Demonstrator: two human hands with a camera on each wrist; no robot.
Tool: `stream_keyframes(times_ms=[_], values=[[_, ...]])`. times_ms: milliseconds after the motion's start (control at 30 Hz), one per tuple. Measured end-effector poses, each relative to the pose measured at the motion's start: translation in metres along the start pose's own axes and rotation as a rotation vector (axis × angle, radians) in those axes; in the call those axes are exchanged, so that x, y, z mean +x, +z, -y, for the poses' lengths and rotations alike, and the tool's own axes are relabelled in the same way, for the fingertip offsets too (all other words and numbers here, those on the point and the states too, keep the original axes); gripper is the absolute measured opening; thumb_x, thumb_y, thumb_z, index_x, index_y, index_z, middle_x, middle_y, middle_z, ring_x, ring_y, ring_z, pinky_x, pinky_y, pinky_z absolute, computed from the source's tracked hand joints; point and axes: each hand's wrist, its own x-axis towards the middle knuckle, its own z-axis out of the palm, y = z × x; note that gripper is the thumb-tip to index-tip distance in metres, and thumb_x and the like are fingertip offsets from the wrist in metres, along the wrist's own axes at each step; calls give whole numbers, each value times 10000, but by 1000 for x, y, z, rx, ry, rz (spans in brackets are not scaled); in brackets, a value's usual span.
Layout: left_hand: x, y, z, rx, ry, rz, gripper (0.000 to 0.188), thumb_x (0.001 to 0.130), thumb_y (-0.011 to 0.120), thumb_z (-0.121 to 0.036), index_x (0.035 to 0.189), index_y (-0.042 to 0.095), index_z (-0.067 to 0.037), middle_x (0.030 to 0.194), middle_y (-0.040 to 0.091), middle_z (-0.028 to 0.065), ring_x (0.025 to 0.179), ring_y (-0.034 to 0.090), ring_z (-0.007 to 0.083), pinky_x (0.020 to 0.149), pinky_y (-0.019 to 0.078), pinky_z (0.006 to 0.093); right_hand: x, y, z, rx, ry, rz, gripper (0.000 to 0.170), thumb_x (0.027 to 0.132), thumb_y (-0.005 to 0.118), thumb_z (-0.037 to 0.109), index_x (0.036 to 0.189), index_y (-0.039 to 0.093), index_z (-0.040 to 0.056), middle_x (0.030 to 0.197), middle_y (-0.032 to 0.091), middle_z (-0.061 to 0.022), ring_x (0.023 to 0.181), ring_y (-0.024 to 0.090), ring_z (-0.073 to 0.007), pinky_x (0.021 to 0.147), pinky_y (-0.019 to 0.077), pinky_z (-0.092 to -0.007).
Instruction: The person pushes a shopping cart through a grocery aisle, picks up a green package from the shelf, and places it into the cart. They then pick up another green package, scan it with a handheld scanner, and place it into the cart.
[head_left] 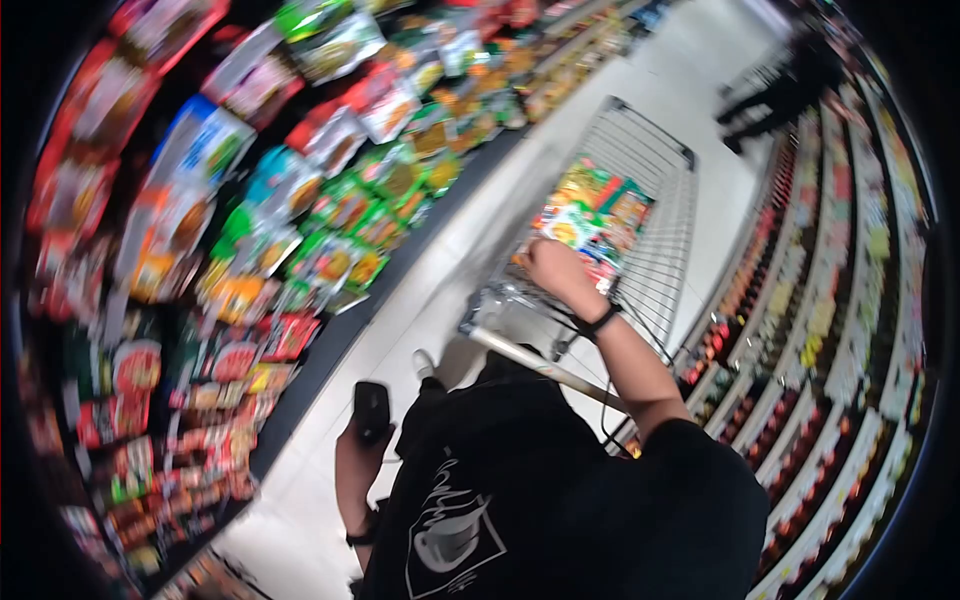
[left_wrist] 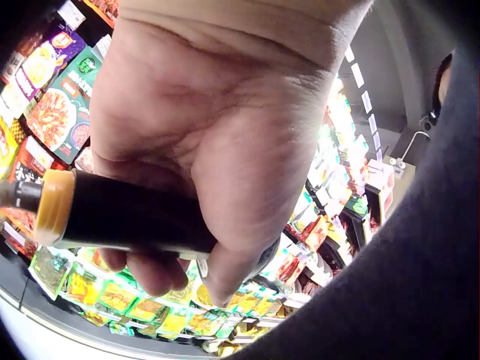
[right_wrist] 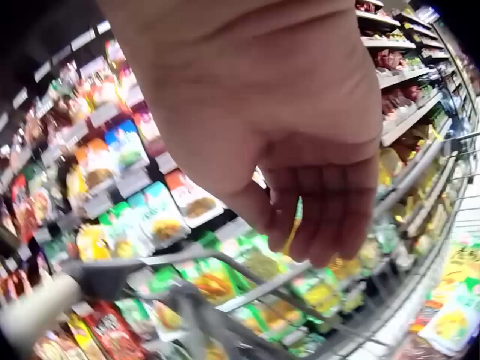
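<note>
My left hand hangs low beside the black shirt and grips a black cylinder-like object. In the left wrist view, fingers and thumb wrap this object, which has an orange band and a darker narrow piece at one end. My right hand hovers over the near part of the shopping cart, overlapping the colourful food packages there. Loosely bent fingers show in the right wrist view, where the right hand holds nothing visible. The cart's handle lies close to my body.
Shelves of bagged foods line the left side, fronted by a dark shelf base. More shelves with small goods curve along the right. Farther up the pale aisle floor, a person in dark clothes stands.
</note>
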Motion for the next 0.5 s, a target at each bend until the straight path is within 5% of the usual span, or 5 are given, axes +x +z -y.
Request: stream_keyframes(times_ms=[100,133,233,367,500], values=[[-2,-6,18,-14,-11,36,502,910,873,-330,1286,724,-33,1031,814,196,942,798,339,819,600,422,-32,-24,71,-21,-129,191,468,1032,655,412,863,790,-3,824,746,-281,801,748,-477,786,602,-590],[-8,-13,7,-22,-39,29,460,931,871,-266,1303,731,-34,1089,816,211,1024,806,326,877,599,418,-42,-21,83,-122,-197,281,541,1054,616,496,862,772,15,800,738,-260,790,735,-467,758,576,-581],[-19,-19,32,-87,-56,28,456,928,871,-290,1286,727,-47,1002,813,182,917,797,330,825,601,409,-68,13,97,-263,-303,558,687,1000,630,675,876,771,14,874,762,-261,868,749,-472,802,587,-569],[-36,-28,59,-78,-49,-44,478,925,868,-342,1285,720,-63,981,805,171,893,786,339,817,597,432,-93,39,108,-284,-240,322,559,957,782,531,971,745,-27,876,774,-261,841,775,-435,767,614,-532],[-44,-33,86,-98,-27,-58,508,929,858,-383,1298,713,-66,1034,806,175,927,783,355,845,594,452,-92,83,86,-11,48,322,451,952,774,418,976,737,-31,914,766,-298,890,773,-462,797,622,-549]])
